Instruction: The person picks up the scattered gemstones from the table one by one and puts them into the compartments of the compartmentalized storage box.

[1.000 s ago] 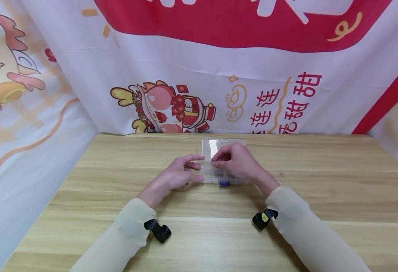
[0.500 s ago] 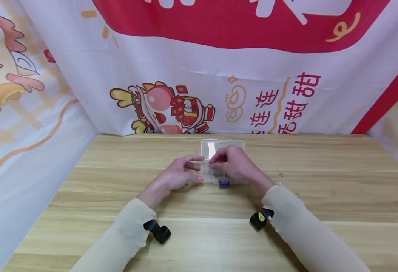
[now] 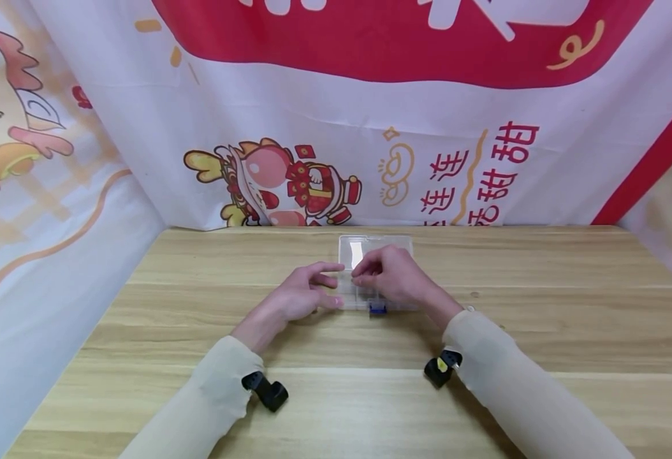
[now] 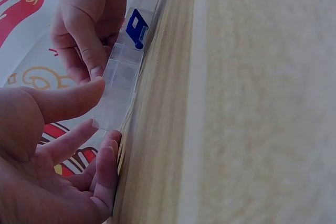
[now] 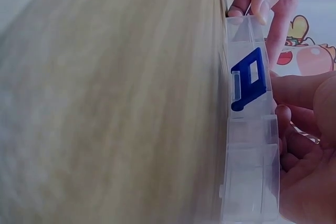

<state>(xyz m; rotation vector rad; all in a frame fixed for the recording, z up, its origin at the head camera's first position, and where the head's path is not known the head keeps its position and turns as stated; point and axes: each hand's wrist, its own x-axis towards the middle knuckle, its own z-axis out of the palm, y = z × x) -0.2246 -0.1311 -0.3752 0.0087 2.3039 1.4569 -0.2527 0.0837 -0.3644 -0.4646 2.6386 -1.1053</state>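
One clear plastic compartment box (image 3: 370, 274) is placed on the wooden table (image 3: 198, 395), near the far edge and close to the printed cloth backdrop (image 3: 336, 127). One blue latch (image 3: 377, 308) is fitted on the near front wall of the box; in the right wrist view the same latch (image 5: 248, 80) is seen at mid-length of that wall.

The left hand (image 3: 301, 296) is positioned at the left end of the box. Its fingers (image 4: 68, 100) are spread and only loosely bent; the thumb and fingertips are laid against the left end wall, as shown in the left wrist view. Nothing is enclosed by this hand.

The right hand (image 3: 396, 274) is held over the box top. Its fingers (image 3: 365, 275) are curled downward, with the tips brought together over the compartments. Whether a small item is pinched between them cannot be told, as the tips are too small in the head view and hidden in the wrist views.

Two black wrist-mounted cameras are counted, one on each sleeve (image 3: 264, 390) (image 3: 440, 368).
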